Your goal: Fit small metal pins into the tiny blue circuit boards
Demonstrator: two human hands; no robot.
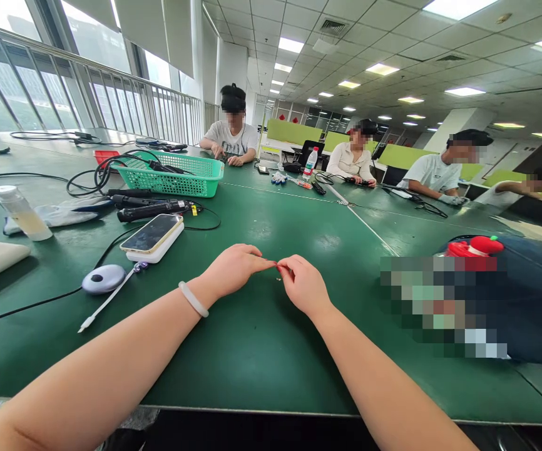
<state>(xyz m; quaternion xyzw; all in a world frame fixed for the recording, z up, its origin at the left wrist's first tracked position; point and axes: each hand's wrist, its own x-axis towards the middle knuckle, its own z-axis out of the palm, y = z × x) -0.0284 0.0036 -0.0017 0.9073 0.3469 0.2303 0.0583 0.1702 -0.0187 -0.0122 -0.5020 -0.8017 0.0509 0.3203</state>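
My left hand (pixel 231 270) and my right hand (pixel 303 286) meet fingertip to fingertip just above the green table (pixel 261 351). Both are pinched shut on a tiny reddish thing (pixel 279 266) held between them; it is too small to name. A pale bangle (pixel 193 299) rings my left wrist. Both forearms reach in from the table's near edge.
To the left lie a phone on a white power bank (pixel 153 237), a grey oval device (pixel 103 279), a stylus (pixel 111 297), black cables, a clear bottle (pixel 21 213) and a green basket (pixel 172 174). A dark bag (pixel 524 300) sits right. Several other people sit across the table.
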